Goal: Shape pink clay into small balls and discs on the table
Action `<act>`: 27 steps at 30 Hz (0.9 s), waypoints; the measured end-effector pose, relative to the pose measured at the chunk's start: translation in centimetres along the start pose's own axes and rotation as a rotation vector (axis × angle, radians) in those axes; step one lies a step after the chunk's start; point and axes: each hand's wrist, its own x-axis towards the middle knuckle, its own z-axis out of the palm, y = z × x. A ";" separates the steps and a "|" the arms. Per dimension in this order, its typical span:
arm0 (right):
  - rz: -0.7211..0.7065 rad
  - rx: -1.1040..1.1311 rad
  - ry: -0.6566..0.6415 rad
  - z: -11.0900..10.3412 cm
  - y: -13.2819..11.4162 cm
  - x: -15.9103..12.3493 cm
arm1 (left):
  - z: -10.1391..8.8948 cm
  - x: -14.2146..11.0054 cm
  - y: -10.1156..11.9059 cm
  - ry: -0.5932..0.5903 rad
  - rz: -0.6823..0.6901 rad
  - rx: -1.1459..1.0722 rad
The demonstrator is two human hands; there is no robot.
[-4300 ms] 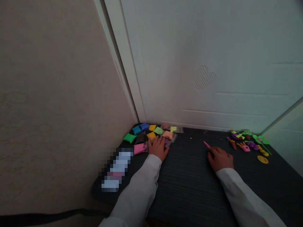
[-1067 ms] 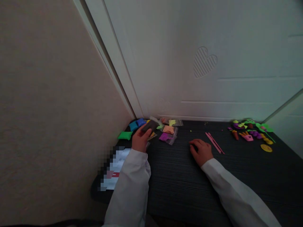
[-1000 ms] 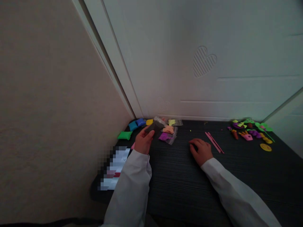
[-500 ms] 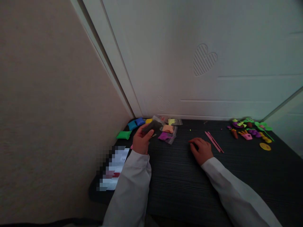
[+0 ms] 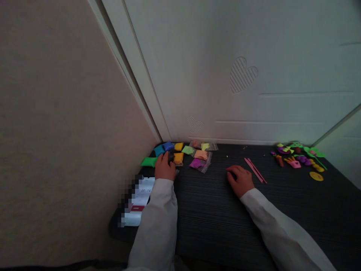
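Observation:
My left hand is at the far left of the dark table, palm down over the clay packets, its thumb and fingers apart. A bit of the dark clay packet shows by its fingertips; the rest is hidden. Close to this hand lie a green packet, a teal packet and an orange packet. My right hand rests on the tabletop, loosely bent, with a gap between thumb and fingers and nothing visible in it. Just right of it lie two thin pink modelling tools.
A phone, partly pixelated, lies at the left edge. Further bags hold blue, peach and purple clay. Small clay figures and a yellow disc sit at the right. A white door panel stands behind.
My left hand has lowered the dark clay packet among the others and loosened its fingers. Since the oldest frame, my right hand has let go of the pink tool and shifted left.

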 end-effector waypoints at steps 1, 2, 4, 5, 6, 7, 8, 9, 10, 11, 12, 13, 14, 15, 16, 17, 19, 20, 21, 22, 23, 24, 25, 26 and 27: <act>0.002 0.002 0.001 0.0 0.0 0.0 | -0.4 -0.1 0.2 -0.010 -0.013 0.027; 0.003 0.004 0.003 0.0 0.0 0.0 | -0.8 -0.3 0.5 -0.039 -0.040 0.066; -0.001 0.010 0.010 0.0 0.0 0.0 | -1.5 -0.7 0.9 -0.138 -0.122 0.161; -0.008 0.013 0.011 0.0 0.0 0.0 | -1.7 -0.9 1.1 -0.211 -0.149 0.195; -0.015 0.016 0.012 0.0 0.0 0.0 | -1.8 -1.2 1.3 -0.269 -0.157 0.221; -0.021 0.019 0.013 0.0 0.0 0.0 | -1.7 -1.4 1.4 -0.319 -0.140 0.233; -0.025 0.020 0.011 0.0 -0.1 0.0 | -1.5 -1.6 1.4 -0.357 -0.113 0.236; -0.025 0.021 0.008 0.0 -0.1 0.0 | -1.3 -1.8 1.4 -0.382 -0.080 0.232; -0.023 0.022 0.004 0.0 -0.1 0.0 | -1.0 -1.9 1.4 -0.402 -0.045 0.222; -0.018 0.022 0.001 0.0 -0.1 0.0 | -0.7 -2.0 1.3 -0.415 -0.013 0.210; -0.014 0.022 -0.003 0.0 -0.1 0.0 | -0.4 -2.1 1.3 -0.425 0.018 0.200; -0.009 0.022 -0.004 0.0 -0.2 0.0 | -0.2 -2.1 1.2 -0.432 0.045 0.193; -0.004 0.021 -0.004 0.0 -0.2 0.0 | -0.1 -2.2 1.2 -0.436 0.068 0.188; -0.002 0.020 -0.002 0.0 -0.1 0.0 | 0.0 -2.2 1.3 -0.438 0.091 0.182; -0.002 0.018 -0.002 0.0 -0.1 0.1 | 0.0 -2.3 1.4 -0.435 0.110 0.175; -0.003 0.017 -0.005 0.0 -0.1 0.1 | -0.1 -2.3 1.7 -0.426 0.135 0.164; -0.005 0.013 -0.016 0.1 0.0 0.0 | -0.5 -2.6 2.6 -0.381 0.215 0.126; -0.005 0.012 -0.021 0.1 0.0 0.0 | -0.6 -2.8 3.2 -0.354 0.275 0.104; -0.005 0.011 -0.022 0.1 0.1 0.0 | -0.7 -3.2 3.8 -0.326 0.351 0.075; -0.006 0.011 -0.023 0.1 0.1 0.0 | -0.7 -3.5 4.6 -0.305 0.427 0.050; -0.008 0.012 -0.021 0.1 0.1 0.0 | -0.7 -3.9 5.3 -0.296 0.490 0.035; -0.010 0.014 -0.019 0.1 0.2 0.0 | -0.5 -4.4 5.9 -0.299 0.543 0.027; -0.012 0.016 -0.017 0.1 0.2 0.0 | -0.2 -4.7 6.5 -0.316 0.589 0.023; -0.012 0.019 -0.015 0.1 0.2 0.0 | 0.2 -5.0 6.9 -0.334 0.619 0.021; -0.012 0.023 -0.013 0.1 0.2 0.0 | 0.6 -5.2 7.1 -0.342 0.620 0.024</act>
